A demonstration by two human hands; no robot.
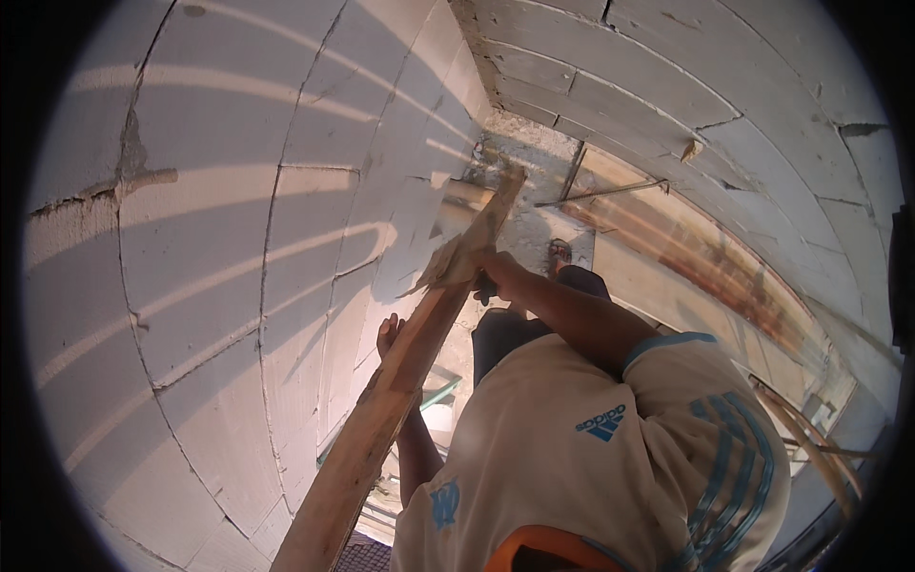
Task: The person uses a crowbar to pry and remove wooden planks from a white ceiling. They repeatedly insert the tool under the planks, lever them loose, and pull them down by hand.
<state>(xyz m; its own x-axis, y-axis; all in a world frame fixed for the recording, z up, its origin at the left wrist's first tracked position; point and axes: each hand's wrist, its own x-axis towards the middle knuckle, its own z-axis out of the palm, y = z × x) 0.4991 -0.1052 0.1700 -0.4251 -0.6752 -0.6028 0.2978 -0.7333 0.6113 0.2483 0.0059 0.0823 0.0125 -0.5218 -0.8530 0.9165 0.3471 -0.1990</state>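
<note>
A long wooden plank (357, 448) slants from the lower left up to the middle of the view, close along the block wall. My left hand (388, 336) reaches behind it, and the fingers show past its left edge; the plank hides the palm. At its right edge, higher up, my right hand (502, 274) is closed, with a dark thing (485, 287) just below the fingers that I cannot make out. A thin, jagged-edged brown piece (437, 266) sticks out from the plank's left side opposite this hand.
Pale block walls (210, 276) rise on the left and at the upper right (658, 76), meeting in a corner. A rod (610, 192) crosses the dusty floor beside a brownish sheet (686, 257). A sandalled foot (559, 252) stands beyond my right hand. Curved wooden pieces (810, 443) lie at the right.
</note>
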